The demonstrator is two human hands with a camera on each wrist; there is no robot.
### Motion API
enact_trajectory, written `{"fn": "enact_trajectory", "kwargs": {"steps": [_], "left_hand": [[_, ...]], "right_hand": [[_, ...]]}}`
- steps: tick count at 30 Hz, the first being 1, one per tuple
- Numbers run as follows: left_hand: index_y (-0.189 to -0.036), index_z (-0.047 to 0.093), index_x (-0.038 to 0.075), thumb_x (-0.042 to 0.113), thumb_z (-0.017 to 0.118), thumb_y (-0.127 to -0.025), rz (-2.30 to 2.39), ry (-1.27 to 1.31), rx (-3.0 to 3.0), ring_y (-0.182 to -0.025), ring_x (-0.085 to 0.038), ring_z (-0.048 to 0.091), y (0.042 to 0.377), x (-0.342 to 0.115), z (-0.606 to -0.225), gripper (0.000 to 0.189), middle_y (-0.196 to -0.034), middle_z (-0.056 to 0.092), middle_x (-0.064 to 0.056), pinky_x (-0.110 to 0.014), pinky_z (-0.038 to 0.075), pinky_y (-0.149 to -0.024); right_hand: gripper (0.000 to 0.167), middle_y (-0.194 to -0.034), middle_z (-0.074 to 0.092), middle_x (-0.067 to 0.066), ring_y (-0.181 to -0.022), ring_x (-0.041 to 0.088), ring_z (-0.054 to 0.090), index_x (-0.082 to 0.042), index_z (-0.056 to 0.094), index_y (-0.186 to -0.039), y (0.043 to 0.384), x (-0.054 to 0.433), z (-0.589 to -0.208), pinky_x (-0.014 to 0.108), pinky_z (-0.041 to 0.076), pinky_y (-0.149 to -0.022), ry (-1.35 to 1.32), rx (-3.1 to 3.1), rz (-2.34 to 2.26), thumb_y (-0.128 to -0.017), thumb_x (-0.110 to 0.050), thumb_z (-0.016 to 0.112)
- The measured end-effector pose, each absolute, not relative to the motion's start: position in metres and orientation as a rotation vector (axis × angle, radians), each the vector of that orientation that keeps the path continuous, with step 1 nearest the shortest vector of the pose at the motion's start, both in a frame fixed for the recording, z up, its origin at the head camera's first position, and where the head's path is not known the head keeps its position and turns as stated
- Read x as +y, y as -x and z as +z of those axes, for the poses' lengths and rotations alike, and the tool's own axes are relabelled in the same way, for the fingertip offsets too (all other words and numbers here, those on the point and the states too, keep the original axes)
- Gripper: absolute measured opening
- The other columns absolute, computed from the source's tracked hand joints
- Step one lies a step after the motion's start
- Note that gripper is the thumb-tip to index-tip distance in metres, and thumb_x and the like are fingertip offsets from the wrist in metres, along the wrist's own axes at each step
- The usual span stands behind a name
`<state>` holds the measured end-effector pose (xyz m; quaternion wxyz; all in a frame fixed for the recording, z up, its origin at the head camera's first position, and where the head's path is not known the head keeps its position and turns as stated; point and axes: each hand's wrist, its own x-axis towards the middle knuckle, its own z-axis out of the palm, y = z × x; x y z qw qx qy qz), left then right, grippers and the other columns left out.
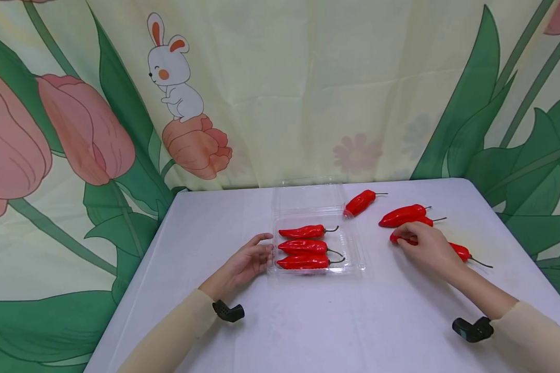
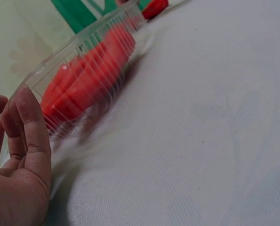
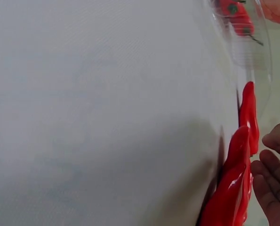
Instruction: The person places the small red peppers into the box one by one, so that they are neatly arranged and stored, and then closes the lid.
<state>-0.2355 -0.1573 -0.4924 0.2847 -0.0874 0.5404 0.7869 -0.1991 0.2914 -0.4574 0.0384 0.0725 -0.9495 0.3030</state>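
A clear plastic clamshell box has its lid laid back behind it. Three red chili peppers lie side by side inside, stems to the right. My left hand is at the box's left side with fingers loosely bent; in the left wrist view, a fingertip is right at the clear rim. My right hand hovers over a red chili pepper on the table, whose middle it hides. In the right wrist view, its fingers are spread close beside the peppers, not wrapped round one.
One chili pepper lies at the back beside the lid. Another pair, the nearer chili pepper being the front one, lies just behind my right hand. The white-covered table ends at a printed curtain.
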Motion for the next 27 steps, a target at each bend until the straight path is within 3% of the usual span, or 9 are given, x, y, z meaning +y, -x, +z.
{"fn": "enact_trajectory", "kwargs": {"steps": [13, 27], "left_hand": [[-0.143, 0.041, 0.019, 0.012, 0.059, -0.101, 2.119, 0.252, 1.441, -0.081, -0.013, 0.059, 0.235, -0.156, -0.494, 0.046, -0.101, 0.062, 0.000, -0.019, 0.056, -0.074], [-0.142, 0.042, 0.019, 0.011, 0.061, -0.099, 2.108, 0.234, 1.438, -0.083, -0.013, 0.060, 0.235, -0.156, -0.494, 0.048, -0.104, 0.060, 0.000, -0.020, 0.056, -0.074]], "right_hand": [[0.042, -0.124, 0.060, 0.032, -0.112, 0.052, 0.056, 0.002, 0.066, -0.121, 0.188, 0.332, -0.467, 0.061, 0.059, -0.083, -0.166, -2.915, 0.809, -0.083, -0.008, 0.082], [0.058, -0.124, 0.057, 0.036, -0.105, 0.052, 0.055, 0.004, 0.062, -0.125, 0.172, 0.378, -0.465, 0.055, 0.062, -0.071, -0.040, -2.993, 0.780, -0.078, -0.019, 0.088]]}}
